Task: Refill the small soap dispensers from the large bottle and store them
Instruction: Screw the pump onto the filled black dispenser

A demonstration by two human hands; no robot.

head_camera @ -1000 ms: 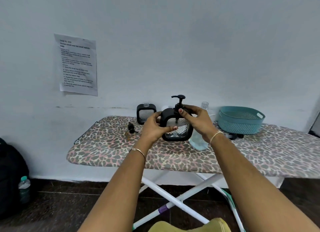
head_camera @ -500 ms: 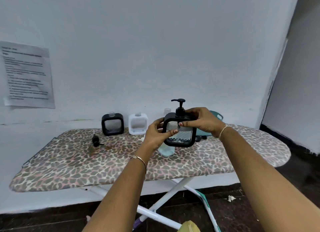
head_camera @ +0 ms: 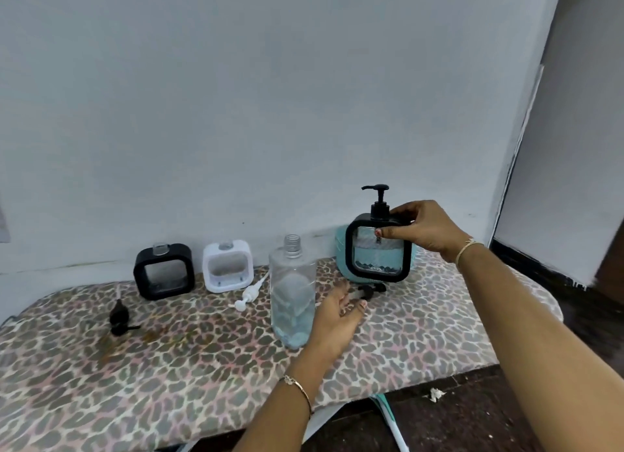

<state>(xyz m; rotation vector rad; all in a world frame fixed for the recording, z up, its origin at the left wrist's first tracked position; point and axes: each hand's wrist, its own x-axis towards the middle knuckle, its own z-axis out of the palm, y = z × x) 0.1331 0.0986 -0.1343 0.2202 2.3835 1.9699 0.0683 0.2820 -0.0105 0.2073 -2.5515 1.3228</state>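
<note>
While the left hand [head_camera: 334, 320] hovers with loose, spread fingers just beside the uncapped large bottle [head_camera: 292, 293] near the ironing board's [head_camera: 169, 367] middle, the right hand [head_camera: 422, 228] holds its fingers clamped on the black pump dispenser [head_camera: 378, 249], raised before the teal basket [head_camera: 341, 249] at the far edge. Two capless dispensers, black [head_camera: 164, 271] and white [head_camera: 228, 265], stand along that far edge.

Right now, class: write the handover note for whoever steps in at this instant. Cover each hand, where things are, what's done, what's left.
Right hand: holds the pumped black dispenser before the teal basket.
Left hand: open, low beside the uncapped large bottle.
Done: that dispenser is capped, contents unclear.
Left: store it; the second black dispenser and white dispenser stand open, their black pump and white pump lying loose on the board.
</note>
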